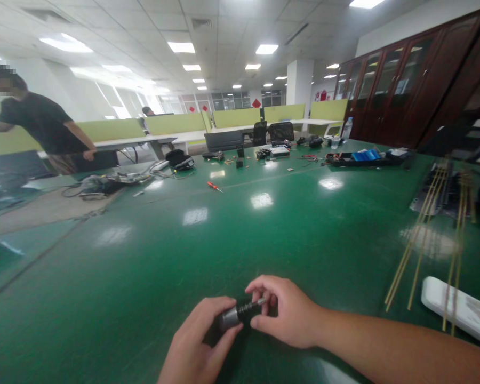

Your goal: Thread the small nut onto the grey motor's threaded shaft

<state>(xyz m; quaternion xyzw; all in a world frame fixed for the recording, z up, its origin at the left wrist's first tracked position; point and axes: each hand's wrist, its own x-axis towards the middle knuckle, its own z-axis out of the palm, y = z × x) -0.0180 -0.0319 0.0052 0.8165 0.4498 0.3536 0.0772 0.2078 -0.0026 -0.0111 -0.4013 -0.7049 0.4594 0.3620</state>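
Note:
Low in the head view, both my hands meet over a green table. My left hand is wrapped round the thick grey end of a small metal cylindrical part. My right hand pinches the thinner dark threaded end of the same part between thumb and fingers. The part lies roughly level, just above the table top.
Several thin yellow rods and a white flat device lie at the right. A red screwdriver sits mid-table. Tools, cables and boxes crowd the far edge. A person in black leans at the far left.

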